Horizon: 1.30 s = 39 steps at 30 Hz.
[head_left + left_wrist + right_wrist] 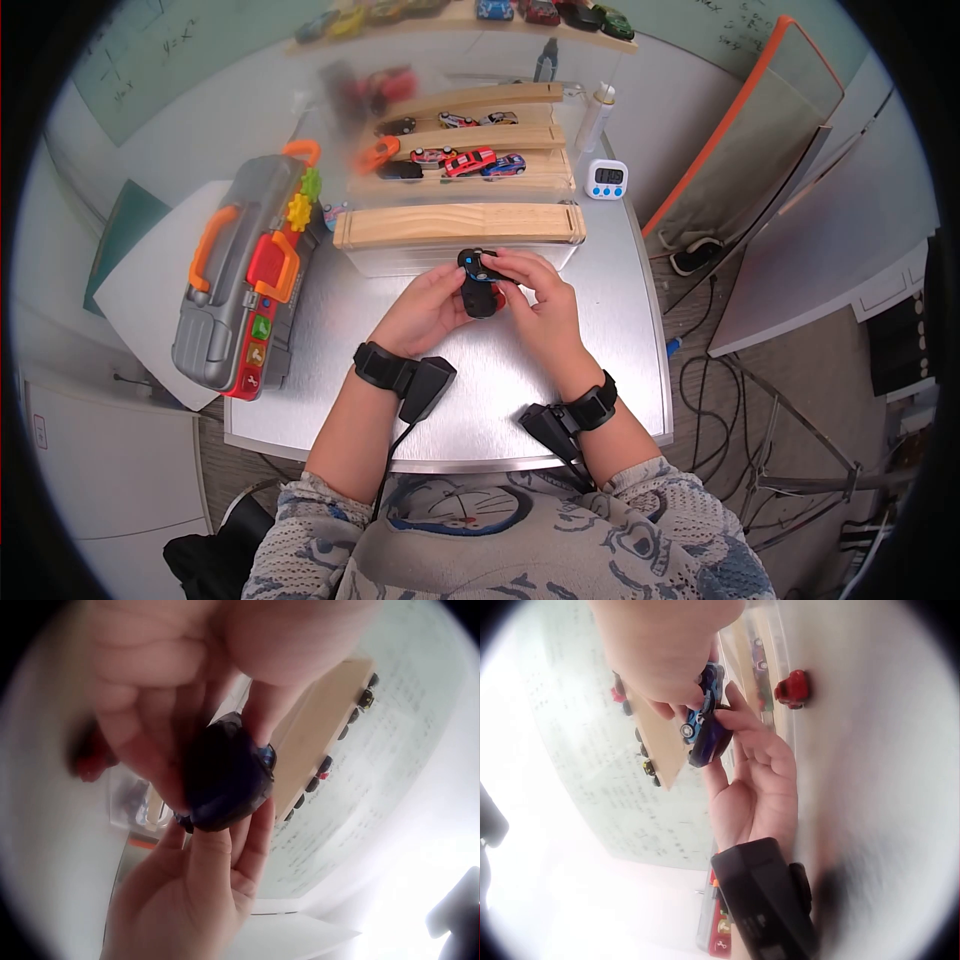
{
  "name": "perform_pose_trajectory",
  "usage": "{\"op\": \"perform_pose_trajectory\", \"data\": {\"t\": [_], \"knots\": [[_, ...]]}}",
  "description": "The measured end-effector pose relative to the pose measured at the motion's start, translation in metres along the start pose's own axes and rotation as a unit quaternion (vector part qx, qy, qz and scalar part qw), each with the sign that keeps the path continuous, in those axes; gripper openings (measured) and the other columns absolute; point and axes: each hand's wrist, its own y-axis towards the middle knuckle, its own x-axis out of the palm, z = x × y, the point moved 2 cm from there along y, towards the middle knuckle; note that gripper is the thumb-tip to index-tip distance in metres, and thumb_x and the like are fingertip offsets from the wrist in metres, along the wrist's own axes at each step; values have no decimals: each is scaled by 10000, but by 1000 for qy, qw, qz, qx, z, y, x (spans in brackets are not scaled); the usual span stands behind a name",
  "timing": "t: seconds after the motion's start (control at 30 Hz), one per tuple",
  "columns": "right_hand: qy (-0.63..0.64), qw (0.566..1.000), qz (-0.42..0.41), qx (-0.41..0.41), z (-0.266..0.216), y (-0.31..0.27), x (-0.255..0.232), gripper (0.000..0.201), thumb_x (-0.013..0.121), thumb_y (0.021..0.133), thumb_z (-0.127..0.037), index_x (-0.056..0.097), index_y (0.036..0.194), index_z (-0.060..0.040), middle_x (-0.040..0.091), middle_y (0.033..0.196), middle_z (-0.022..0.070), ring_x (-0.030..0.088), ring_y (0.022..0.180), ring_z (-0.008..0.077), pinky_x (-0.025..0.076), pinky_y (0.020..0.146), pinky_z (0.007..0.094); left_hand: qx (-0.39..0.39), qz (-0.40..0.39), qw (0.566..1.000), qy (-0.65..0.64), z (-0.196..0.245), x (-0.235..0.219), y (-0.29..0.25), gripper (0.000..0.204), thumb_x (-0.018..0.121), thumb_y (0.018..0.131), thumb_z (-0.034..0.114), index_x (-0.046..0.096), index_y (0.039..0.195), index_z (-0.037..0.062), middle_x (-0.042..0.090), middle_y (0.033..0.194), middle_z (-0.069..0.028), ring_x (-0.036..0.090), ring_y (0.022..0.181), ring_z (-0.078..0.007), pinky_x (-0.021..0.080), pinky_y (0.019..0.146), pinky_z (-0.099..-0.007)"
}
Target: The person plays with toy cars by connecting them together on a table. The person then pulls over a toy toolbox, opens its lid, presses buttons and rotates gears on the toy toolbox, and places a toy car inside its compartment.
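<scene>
Both hands meet above the metal table in front of the wooden-topped box. My left hand [422,308] holds a dark purple toy car [712,742] between thumb and fingers. With its fingertips, my right hand [545,308] pinches a blue toy car [714,682], which lies against the purple one. In the left wrist view the dark car [229,780] covers most of the blue one. A red toy car [793,689] stands on the table by the hands, mostly hidden behind them in the head view.
A clear box with a wooden lid [460,226] stands ahead, with wooden shelves of toy cars [470,162] behind it. On the left lies a grey toy toolbox [240,280]. A white timer [607,179] sits at the back right. More cars line a high shelf [460,22].
</scene>
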Motion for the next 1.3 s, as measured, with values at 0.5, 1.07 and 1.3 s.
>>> {"op": "perform_pose_trajectory", "data": {"t": [0.5, 1.07, 1.3], "knots": [[-105, 984, -5, -141, 1, 0, 6, 379, 649, 646, 41, 556, 998, -66, 562, 1043, 93, 497, 1000, 293, 399, 883, 364, 40, 98, 991, 81, -1, 3, 1, 293, 466, 911, 125, 466, 1167, -19, 563, 1060, -90, 552, 939, -141, 443, 836, -290], [-43, 998, 35, -11, 7, -1, 0, 437, 711, 674, -86, 540, 1076, -71, 582, 1051, 83, 542, 953, 246, 433, 815, 324, 48, 134, 984, 108, 3, 7, 0, 294, 454, 921, 176, 479, 1152, -5, 581, 984, -60, 567, 798, -124, 462, 718, -248], [-72, 995, 68, -26, 7, -1, -4, 410, 711, 680, -90, 553, 1057, -65, 582, 1012, 83, 551, 876, 225, 445, 757, 303, 47, 131, 985, 99, 4, -2, -1, 303, 405, 932, 228, 480, 1100, -12, 580, 918, -75, 567, 751, -149, 449, 665, -265]]}}
